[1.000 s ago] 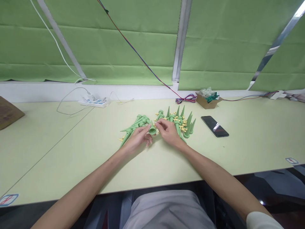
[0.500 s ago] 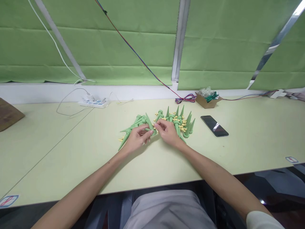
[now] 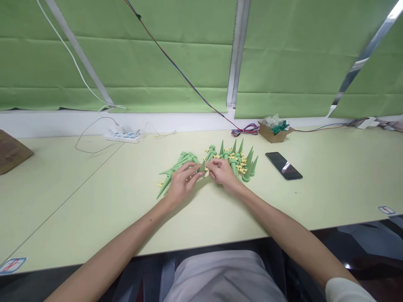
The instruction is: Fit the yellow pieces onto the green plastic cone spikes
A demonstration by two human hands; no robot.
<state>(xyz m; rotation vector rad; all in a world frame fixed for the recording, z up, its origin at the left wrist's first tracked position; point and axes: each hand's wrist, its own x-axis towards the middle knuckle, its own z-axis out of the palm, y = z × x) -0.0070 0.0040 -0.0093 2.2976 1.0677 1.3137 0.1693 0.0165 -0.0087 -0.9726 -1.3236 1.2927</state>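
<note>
Item: I log my left hand (image 3: 180,184) and right hand (image 3: 223,173), fingertips pinching one green spike (image 3: 202,167) between them at table (image 3: 94,197) centre. At 11 o'clock, laid green spikes (image 3: 176,164); at 1 o'clock, upright spikes with yellow bits (image 3: 239,161). At 2 o'clock, a phone (image 3: 283,165); beyond, a cardboard box (image 3: 274,132). Risk: I judge a slipped pinch could topple the upright ones, crowded close.

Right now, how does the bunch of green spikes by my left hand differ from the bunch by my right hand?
The left bunch of spikes lies flat, tips pointing toward the near left; the right bunch of spikes stands mostly upright, tips up. Many small yellow pieces are mixed into the right bunch; only a few lie by the left bunch. Both are the same green plastic cones on the table.
</note>
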